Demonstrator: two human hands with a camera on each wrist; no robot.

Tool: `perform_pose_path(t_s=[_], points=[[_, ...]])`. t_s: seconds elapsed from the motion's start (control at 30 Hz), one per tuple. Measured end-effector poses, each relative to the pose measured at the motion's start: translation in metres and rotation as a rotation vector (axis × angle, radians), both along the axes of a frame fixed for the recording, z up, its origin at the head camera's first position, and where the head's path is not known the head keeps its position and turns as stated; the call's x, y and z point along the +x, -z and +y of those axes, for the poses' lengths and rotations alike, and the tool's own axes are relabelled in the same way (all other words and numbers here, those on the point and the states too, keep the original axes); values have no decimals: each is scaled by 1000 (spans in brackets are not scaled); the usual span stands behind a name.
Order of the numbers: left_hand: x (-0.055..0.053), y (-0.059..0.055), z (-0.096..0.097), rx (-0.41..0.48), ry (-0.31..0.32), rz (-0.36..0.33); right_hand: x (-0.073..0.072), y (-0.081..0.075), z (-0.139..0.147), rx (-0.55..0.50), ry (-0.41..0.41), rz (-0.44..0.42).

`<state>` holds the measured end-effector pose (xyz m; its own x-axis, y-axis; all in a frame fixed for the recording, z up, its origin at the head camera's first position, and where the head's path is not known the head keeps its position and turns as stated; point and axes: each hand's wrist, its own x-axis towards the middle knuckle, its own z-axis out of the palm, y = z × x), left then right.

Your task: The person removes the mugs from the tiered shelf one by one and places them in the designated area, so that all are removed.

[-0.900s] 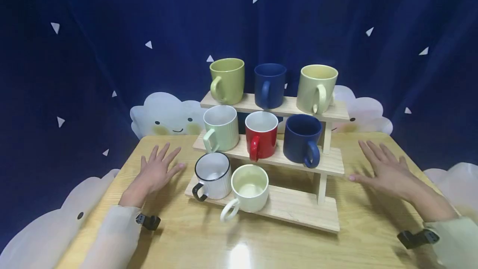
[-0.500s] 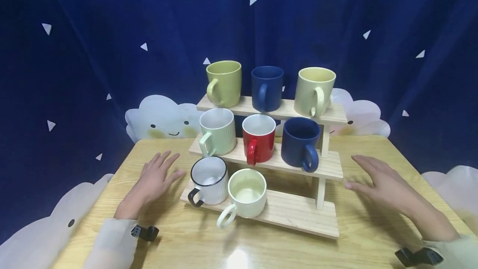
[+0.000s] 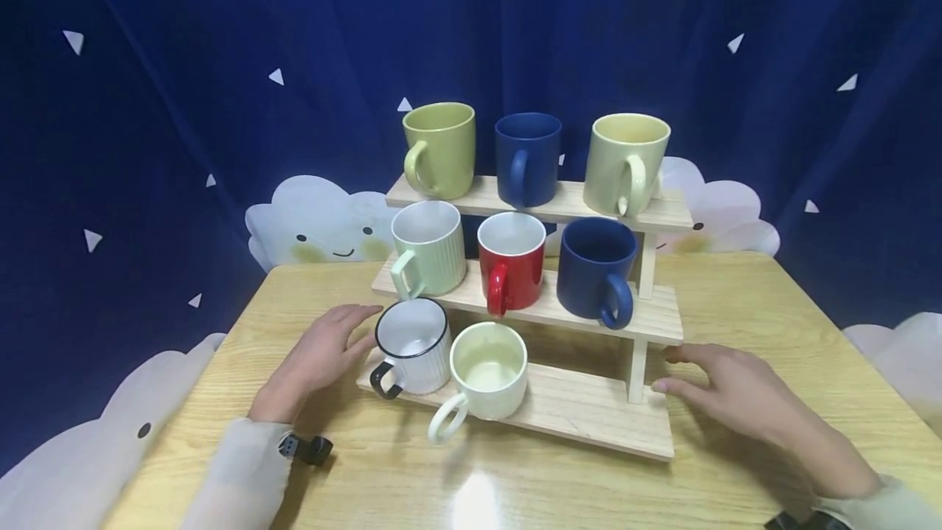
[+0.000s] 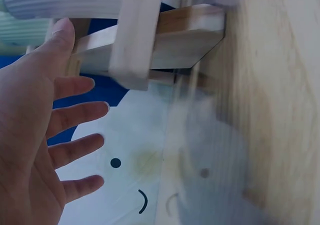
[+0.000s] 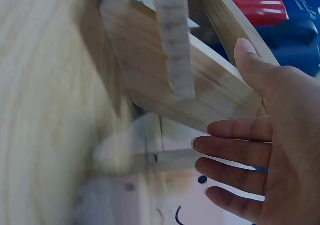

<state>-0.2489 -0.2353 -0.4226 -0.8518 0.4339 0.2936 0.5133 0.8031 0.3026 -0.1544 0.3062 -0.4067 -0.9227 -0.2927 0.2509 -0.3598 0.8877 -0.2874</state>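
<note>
A three-tier wooden rack (image 3: pixel 589 415) holds several mugs. My left hand (image 3: pixel 316 362) is at the rack's left end, beside a white mug with a black rim (image 3: pixel 423 362); its fingers are extended in the left wrist view, with the thumb (image 4: pixel 62 35) close to the wood. My right hand (image 3: pixel 736 391) is at the right end, its fingertips right at the side support and its fingers spread in the right wrist view. A cream mug (image 3: pixel 496 391) sits next to the white one. Above them stand a mint mug (image 3: pixel 434 260), a red mug (image 3: pixel 518 272) and a navy mug (image 3: pixel 589 272).
On the top shelf are an olive-green mug (image 3: pixel 452 154), a blue mug (image 3: pixel 540 162) and a pale yellow mug (image 3: pixel 618 166). The rack stands on a wooden table (image 3: pixel 383 489). Behind hangs a dark blue curtain (image 3: pixel 331 23), with cloud-shaped panels (image 3: pixel 324 215) below.
Both hands have moved inward from the table's sides to the two ends of the rack, their fingers less spread in the head view. The mugs keep their places on the shelves.
</note>
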Motion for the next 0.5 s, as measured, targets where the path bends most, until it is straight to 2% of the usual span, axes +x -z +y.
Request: perform_pose_path(t_s=[0.1, 0.3, 0.5], points=[[-1, 1, 4, -10, 5, -6, -1, 4, -8, 5, -16, 35], [-2, 8, 6, -48, 25, 27, -5, 10, -20, 24, -24, 88], [-2, 17, 4, -40, 31, 23, -6, 13, -28, 52, -26, 133]])
